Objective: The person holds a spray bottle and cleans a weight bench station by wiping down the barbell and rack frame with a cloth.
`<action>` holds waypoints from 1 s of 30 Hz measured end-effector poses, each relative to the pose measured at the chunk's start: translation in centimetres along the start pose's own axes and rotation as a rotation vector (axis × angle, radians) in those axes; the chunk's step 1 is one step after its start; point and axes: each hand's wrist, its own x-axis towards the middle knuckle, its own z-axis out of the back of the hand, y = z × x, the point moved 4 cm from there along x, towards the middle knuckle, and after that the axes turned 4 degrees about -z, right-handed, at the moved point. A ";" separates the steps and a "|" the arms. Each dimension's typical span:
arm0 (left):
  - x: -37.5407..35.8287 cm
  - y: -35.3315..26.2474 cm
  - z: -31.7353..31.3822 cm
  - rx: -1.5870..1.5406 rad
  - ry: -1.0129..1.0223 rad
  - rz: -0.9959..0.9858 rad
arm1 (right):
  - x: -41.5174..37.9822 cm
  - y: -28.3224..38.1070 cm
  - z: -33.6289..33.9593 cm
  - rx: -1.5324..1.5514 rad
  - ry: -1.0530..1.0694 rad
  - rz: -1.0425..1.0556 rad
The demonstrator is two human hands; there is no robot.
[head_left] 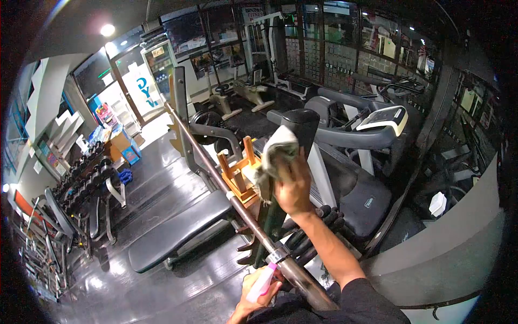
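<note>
My right hand (pixel 293 186) is closed on a pale, crumpled cloth (pixel 280 144), which lies against the dark upright post (pixel 303 120) of a bench press rack. My fingers are slightly blurred. Low in the view, my left hand (pixel 249 289) wraps round a bottle of pink liquid (pixel 263 283) with a pink top. That bottle is close to the barbell (pixel 243 213), which runs diagonally across the rack beside both hands. Behind the bar, near the cloth, sits a small wooden stand (pixel 237 175).
A black padded bench (pixel 181 232) extends to the left under the bar. Beyond the post stands a treadmill (pixel 345 135). Dumbbells fill a rack (pixel 89 181) at the left, near a blue box (pixel 127 146). A curved grey panel (pixel 437 264) borders the right side.
</note>
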 end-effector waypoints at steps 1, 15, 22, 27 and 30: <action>0.0 0.0 0.0 0.000 0.002 -0.001 | 0.1 0.6 0.0 0.019 -0.044 0.054; 0.2 -0.5 -0.4 0.046 0.051 0.025 | -5.9 -1.2 3.1 0.290 0.364 -0.123; 0.4 -0.4 -0.6 -0.011 0.047 0.058 | 3.9 0.2 4.0 -0.173 0.008 0.166; 0.5 -0.5 -0.1 -0.040 0.039 0.033 | -1.9 0.9 1.9 -0.143 0.169 0.092; 0.0 0.1 0.3 -0.044 0.005 0.063 | -7.4 0.0 0.3 -0.081 0.194 0.167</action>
